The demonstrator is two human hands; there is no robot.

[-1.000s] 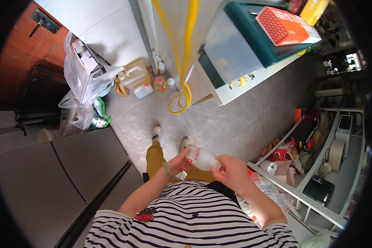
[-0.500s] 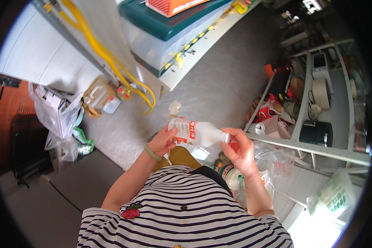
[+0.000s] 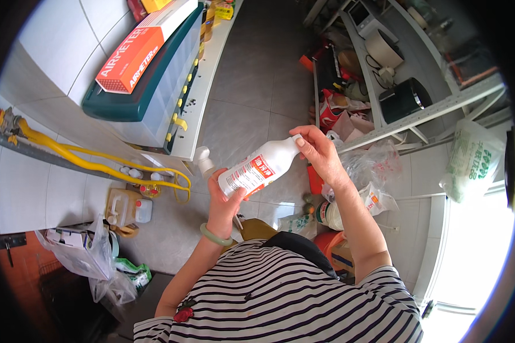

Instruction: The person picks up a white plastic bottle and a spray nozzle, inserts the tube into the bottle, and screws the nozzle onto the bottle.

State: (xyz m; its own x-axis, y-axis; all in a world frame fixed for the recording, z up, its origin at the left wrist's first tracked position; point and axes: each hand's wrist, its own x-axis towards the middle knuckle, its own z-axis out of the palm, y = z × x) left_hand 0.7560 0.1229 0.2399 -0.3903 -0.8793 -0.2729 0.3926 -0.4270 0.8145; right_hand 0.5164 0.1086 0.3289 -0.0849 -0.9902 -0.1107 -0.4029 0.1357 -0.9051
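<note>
A white plastic bottle [image 3: 256,169] with a red and white label is held tilted in front of me, its neck up and to the right. My left hand [image 3: 220,200], with a pale green bangle on the wrist, is closed round the bottle's base. A white plastic piece [image 3: 203,160], much like a spray head, sticks out beyond the left fingers, and a thin white tube [image 3: 238,222] shows below that hand. At the neck, the thumb and fingers of my right hand [image 3: 320,151] pinch the bottle's white cap [image 3: 297,140].
A green-lidded clear bin [image 3: 154,123] with an orange-red box [image 3: 134,60] on it stands on a ledge at left. Below run a yellow hose [image 3: 57,147], a plastic jug [image 3: 120,207] and bags [image 3: 86,251]. Right, a metal shelf [image 3: 406,123] holds appliances; bags and a bucket [image 3: 326,243] sit beneath.
My view has swung round to the right. The bottle now tilts with its neck higher, and its label faces me more fully. Both hands keep their hold on it.
</note>
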